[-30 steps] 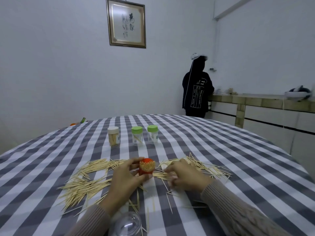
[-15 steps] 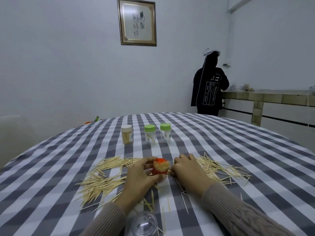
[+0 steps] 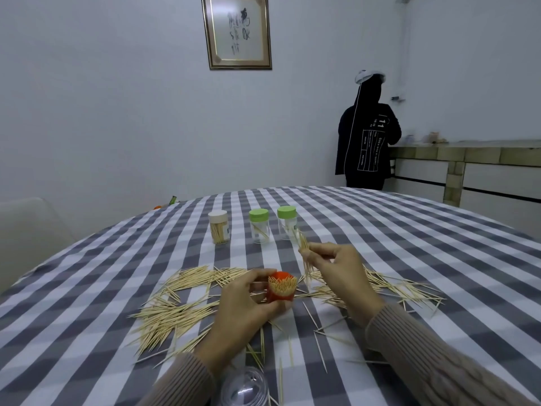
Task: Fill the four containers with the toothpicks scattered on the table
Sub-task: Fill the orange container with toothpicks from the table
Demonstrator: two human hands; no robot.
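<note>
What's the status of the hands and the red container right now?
Left hand grips red container, packed with toothpicks. Right hand pinches a toothpick bundle above it. Nothing in the way.

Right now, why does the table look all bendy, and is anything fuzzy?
In the head view the wide lens curves the checked table at the edges; light is soft and even, with faint shadows; the right hand and its toothpick bunch look slightly blurred; the orange container in the left hand is sharper.
</note>
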